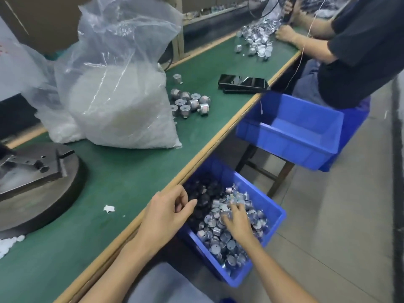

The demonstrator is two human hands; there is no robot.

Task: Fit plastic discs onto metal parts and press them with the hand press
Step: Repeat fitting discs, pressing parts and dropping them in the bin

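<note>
A blue bin (pixel 276 212) beside the table's front edge holds many small silver metal parts (pixel 220 239) and some black ones. My right hand (pixel 236 219) reaches down into the silver parts, fingers curled among them; whether it holds one is hidden. My left hand (pixel 169 209) hovers at the table edge over the bin's near corner, fingers loosely curled and holding nothing. A clear bag of white plastic discs (pixel 118 106) stands on the green table (pixel 122 184). The round steel base of the hand press (pixel 37 180) sits at the left. Several metal parts (pixel 189 103) lie by the bag.
A second blue bin (pixel 293 136) sits on a stool to the right. Black phones (pixel 243 84) lie near the table edge. Another person (pixel 349 51) sits at the far right with a pile of metal parts (pixel 255 42). Loose white discs (pixel 8 244) lie at the left.
</note>
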